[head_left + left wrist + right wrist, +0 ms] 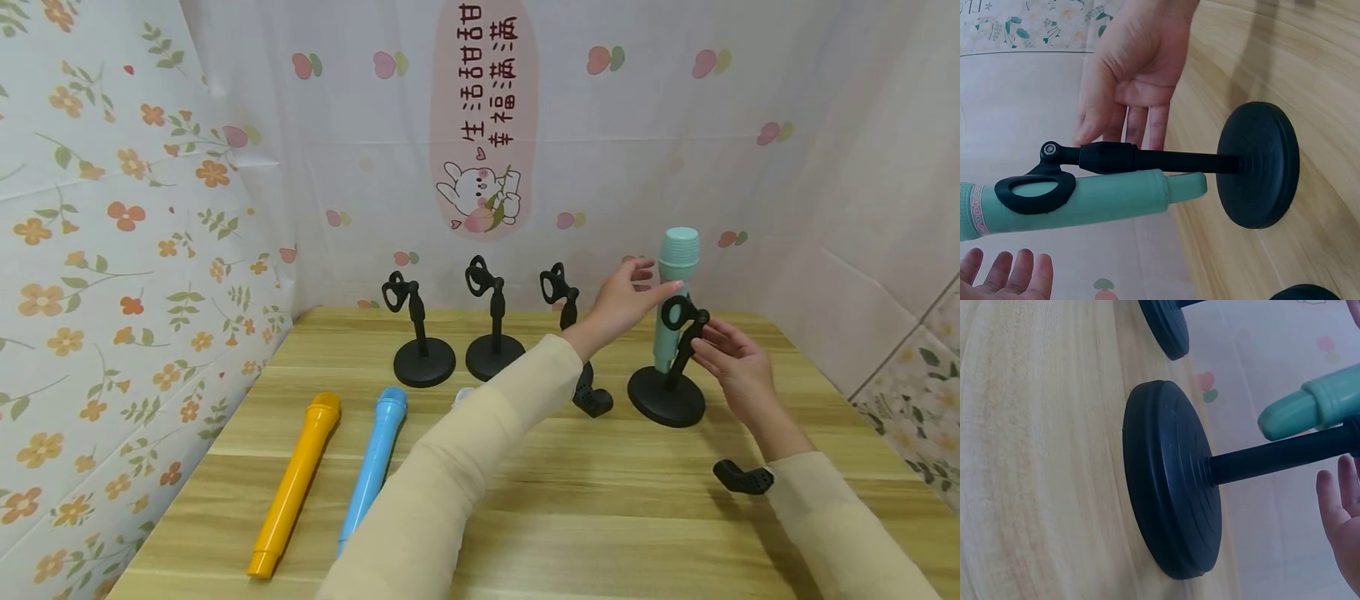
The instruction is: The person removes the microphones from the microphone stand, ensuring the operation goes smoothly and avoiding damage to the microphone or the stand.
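The green microphone (674, 292) stands upright in the clip of the black stand (667, 392) at the right of the worktop (525, 500), its long axis vertical, head up, tail hanging just above the round base. It sits between both hands. The left hand (626, 300) reaches across from the left, fingers extended and loose, fingertips at or just beside the microphone's upper body; contact cannot be confirmed. The right hand (738, 367) is on the other side, fingers relaxed and straight near the stand's stem, gripping nothing; in the left wrist view its fingers (1129, 119) lie just behind the stem. Both hands are about equally close, the left higher, the right lower.

3 more empty stands (495, 321) line the back of the wooden worktop. A yellow microphone (296, 483) and a blue microphone (373, 467) lie flat at the front left, side by side, long axes running away from the person. Floral and cartoon-printed sheets (112, 250) wall in the space on 3 sides.
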Demonstrator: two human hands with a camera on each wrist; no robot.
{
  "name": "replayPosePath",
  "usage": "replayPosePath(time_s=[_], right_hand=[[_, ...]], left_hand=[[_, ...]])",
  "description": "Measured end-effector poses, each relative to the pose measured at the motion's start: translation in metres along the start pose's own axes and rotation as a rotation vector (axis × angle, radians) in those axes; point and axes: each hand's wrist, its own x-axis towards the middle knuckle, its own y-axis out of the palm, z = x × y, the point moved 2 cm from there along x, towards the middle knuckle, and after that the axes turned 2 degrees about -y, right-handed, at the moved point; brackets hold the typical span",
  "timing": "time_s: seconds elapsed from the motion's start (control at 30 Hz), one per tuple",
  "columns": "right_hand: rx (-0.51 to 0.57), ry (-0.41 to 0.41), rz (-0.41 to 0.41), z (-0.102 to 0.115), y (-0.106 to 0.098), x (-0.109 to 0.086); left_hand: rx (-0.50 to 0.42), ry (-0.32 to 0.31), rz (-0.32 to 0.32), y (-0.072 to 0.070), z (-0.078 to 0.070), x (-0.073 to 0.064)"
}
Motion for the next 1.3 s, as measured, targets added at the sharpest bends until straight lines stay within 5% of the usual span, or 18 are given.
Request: replayPosePath(time_s=[0.8,1.3], right_hand=[[0.047,0.020,-0.050,-0.010,0.007,0.004],[0.063,0.044,-0.097,-0.011,0.008,0.005]], left_hand=[[-0.097,0.019,-0.007,0.018,0.005,0.017],[-0.076,0.043,-0.022,0.019,0.006,0.020]])
